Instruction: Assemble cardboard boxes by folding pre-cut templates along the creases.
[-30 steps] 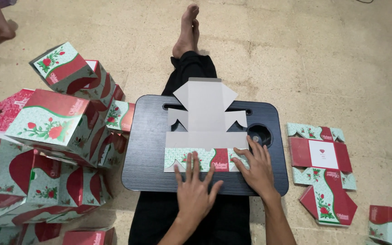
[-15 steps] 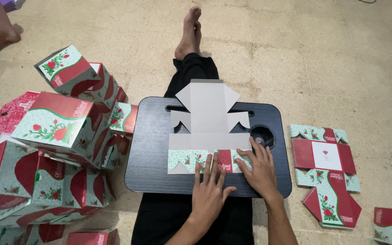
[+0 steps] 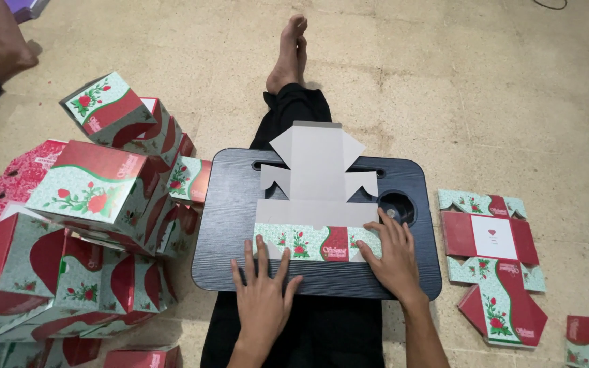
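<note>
Cardboard, grey side up — a flat box blank (image 3: 316, 187) lies spread on the black lap surface (image 3: 226, 225) that rests across the person's outstretched legs. Its near panel is folded over toward the person, showing the printed face: pale green with red roses and a red band (image 3: 315, 242). That looks like the only fold made so far; the upper flaps and side tabs lie flat and unfolded, so by my reading this box is at an early stage, with the shaping and closing all left to do.

Both hands are flat and open, gripping nothing. The left hand (image 3: 262, 289) presses palm-down at the near edge of the surface, fingertips touching the left end of the folded strip. The right hand (image 3: 393, 257) spreads over the strip's right end, just beside the round cup recess (image 3: 397, 206) in the surface.

To the left, a tall heap of finished boxes (image 3: 90, 225) in the same green-and-red print is piled on the tan floor (image 3: 485, 88) — plenty already done. On the right, near the surface, a small stack of flat printed blanks (image 3: 491, 235) waits, with another blank (image 3: 506, 310) below it. Someone else's bare foot (image 3: 5, 44) shows at the top left corner.
</note>
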